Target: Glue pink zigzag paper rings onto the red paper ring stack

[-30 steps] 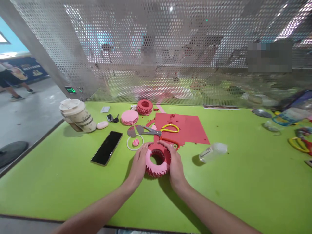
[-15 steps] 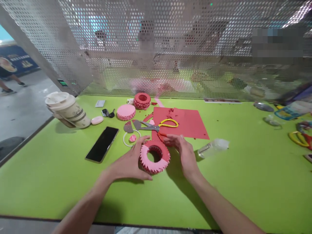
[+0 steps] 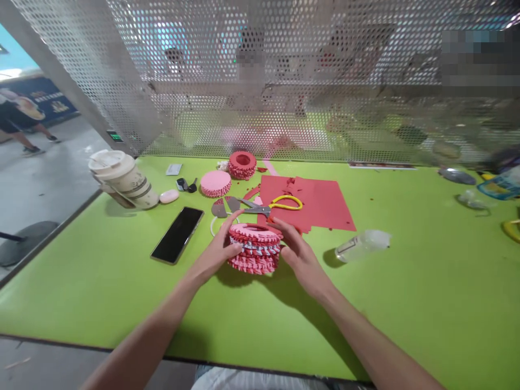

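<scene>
The paper ring (image 3: pixel 255 248), stacked in pink and red folded points, stands just off the green table (image 3: pixel 406 281) between my two hands, near the middle of the near half and in front of the scissors (image 3: pixel 270 206).

Far to my left a stack of paper cups (image 3: pixel 122 181) lies tilted, and nearer in a dark phone (image 3: pixel 177 234) lies flat, apart from everything else. Then comes my left hand (image 3: pixel 217 254). Its thumb is hooked over the ring's top rim and its fingers (image 3: pixel 234 250) curl against the left wall, so it has a real grip on the ring. On the other side my right hand (image 3: pixel 298 254) is spread, fingers (image 3: pixel 280 230) straight and laid flat against the right wall, bracing rather than clasping. Behind it lie the red paper sheets (image 3: pixel 320 208), and further right a clear plastic bottle (image 3: pixel 361 245) rests on its side, well apart.

I judge the step in hand to be squaring up the ring: it is held edge-on, level, with the layers pressed together from both sides. Whatever comes after calls for even pressure from left and right. The folded points look only tucked into one another, and a squeeze on one side alone could spring a row loose or push the ring out of round.
</scene>
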A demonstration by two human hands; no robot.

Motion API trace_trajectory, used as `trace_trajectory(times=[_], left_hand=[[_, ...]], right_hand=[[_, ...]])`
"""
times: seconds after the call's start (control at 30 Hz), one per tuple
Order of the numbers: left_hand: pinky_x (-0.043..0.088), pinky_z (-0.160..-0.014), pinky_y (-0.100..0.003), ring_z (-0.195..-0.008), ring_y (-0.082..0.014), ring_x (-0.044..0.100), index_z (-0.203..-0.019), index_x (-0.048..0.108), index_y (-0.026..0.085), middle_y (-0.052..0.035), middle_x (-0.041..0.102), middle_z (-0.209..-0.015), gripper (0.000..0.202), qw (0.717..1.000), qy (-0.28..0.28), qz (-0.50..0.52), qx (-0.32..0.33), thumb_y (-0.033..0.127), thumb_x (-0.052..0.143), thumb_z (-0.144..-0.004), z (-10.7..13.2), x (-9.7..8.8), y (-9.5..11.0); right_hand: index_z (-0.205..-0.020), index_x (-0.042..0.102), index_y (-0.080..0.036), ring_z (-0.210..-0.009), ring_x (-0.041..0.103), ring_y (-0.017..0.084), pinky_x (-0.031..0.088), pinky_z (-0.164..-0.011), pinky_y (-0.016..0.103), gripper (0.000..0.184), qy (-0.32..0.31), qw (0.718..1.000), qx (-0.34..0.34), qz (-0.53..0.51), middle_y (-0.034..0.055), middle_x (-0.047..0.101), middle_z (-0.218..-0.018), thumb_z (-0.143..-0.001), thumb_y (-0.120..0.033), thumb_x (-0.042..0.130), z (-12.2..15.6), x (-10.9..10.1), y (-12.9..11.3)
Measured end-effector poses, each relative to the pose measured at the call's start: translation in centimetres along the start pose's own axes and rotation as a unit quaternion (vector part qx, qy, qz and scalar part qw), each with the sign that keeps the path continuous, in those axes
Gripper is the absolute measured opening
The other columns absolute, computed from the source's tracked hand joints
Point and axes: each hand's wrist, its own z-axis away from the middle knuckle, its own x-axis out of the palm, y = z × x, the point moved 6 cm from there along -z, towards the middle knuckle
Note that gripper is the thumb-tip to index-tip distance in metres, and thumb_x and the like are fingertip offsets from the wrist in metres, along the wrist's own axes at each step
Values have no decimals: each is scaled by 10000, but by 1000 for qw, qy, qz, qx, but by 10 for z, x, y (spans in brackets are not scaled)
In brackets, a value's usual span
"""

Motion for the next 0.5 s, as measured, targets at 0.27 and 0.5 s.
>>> trace_trajectory(times=[0.27,0.5], left_hand=[[580,-1187,-586,-1407,-422,703,-1788,279,300,-195,606,-1658,1121,998,6,67,-16,714,814,-894,3,13,-13],[545,-1226,-604,-1387,-433,711,-1793,154,274,-209,668,-1544,1333,999,20,18,29,679,908,-770,2,14,-6]], right_hand=[[-1419,765,-311,-1318,752,364,610,-1131,582,624,19,999,5,-41,114,796,-1440,-874,-573,918,-3,6,13],[-1358,795,-306,-1307,758,363,616,-1121,563,609,25,999,3,-46,104,813,-1415,-843,-602,932,-6,3,8]])
